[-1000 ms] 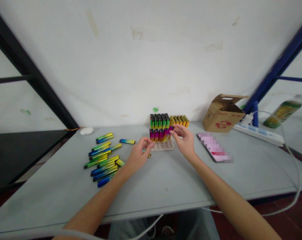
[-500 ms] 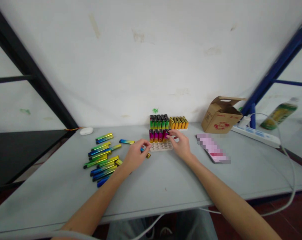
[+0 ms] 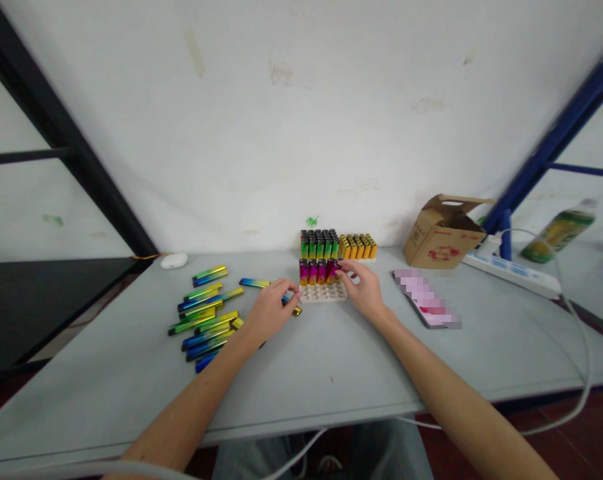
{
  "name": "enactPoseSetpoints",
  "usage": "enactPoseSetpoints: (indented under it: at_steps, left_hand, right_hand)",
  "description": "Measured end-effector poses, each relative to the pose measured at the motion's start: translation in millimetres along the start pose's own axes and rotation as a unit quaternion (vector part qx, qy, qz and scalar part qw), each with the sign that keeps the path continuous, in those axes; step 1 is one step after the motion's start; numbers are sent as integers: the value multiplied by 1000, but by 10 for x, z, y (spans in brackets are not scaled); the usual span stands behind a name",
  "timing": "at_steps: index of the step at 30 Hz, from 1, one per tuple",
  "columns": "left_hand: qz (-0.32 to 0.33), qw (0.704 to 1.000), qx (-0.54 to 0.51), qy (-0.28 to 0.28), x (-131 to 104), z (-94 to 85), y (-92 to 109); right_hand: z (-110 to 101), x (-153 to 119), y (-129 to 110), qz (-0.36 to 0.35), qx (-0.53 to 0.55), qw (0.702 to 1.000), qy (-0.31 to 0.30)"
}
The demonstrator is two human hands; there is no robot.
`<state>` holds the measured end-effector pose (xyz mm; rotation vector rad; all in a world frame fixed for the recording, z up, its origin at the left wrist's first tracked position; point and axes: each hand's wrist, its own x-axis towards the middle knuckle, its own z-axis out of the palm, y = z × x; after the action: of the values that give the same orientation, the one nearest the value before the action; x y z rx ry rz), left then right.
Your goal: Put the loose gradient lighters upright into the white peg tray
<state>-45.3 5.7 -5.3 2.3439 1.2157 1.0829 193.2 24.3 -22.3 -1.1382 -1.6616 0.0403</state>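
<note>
The right hand [image 3: 364,287] had its thumb and finger pinched on a shiny purple stick with a dark top [image 3: 332,269]. That stick was at the right end of a row of shiny purple and gold sticks [image 3: 313,272], and it leaned a little. The row stood at the back of a pale tray full of round holes [image 3: 324,293].

The left hand [image 3: 272,310] was well apart from the right one, by the tray's left side, with its fingertips close to the edge. I could not tell if they touched the tray or held anything. A shiny blue and gold stick [image 3: 296,311] lay beside that hand, partly hidden by it.

Behind the row stood a block of green sticks with black tops [image 3: 320,247], and just to its right a block of yellow-orange sticks [image 3: 358,248]. A messy pile of shiny blue, green and yellow sticks [image 3: 206,326] lay on the left of the grey table [image 3: 331,360]. On the right were a flat phone with a blurred pink screen [image 3: 421,298] and an open brown cardboard box [image 3: 444,243].
</note>
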Motion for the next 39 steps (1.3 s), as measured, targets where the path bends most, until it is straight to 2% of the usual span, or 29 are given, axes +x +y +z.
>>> enactPoseSetpoints:
  at_steps: [5,17,24,29,32,34,37,39]
  left_hand:
    - [7,1000,12,-6,-5,-7,3]
    - [10,998,64,-21,-14,-8,14]
    - [10,997,70,-16,-18,-8,52]
    - [13,996,87,-4,-11,-1,37]
    - [-14,994,109,14,10,-48,-15]
    - [-59,989,136,29,25,-115,-72]
    - [-124,969,211,33,35,-240,-188]
    - [-137,955,262,21,34,-308,-272]
  right_hand:
    - [-9,3,4,-23,-14,1000,-1]
    - [15,-13,23,-30,-4,999,-18]
    - [-1,4,-11,-67,-85,994,-1]
    - [-21,-7,-33,-55,-86,994,-36]
    - [-25,-15,-45,-48,-71,995,-53]
    - [-21,-18,-45,-35,-58,995,-72]
    - [-6,-22,-38,-16,-34,995,-88]
    - [5,-25,-36,-8,-20,996,-89]
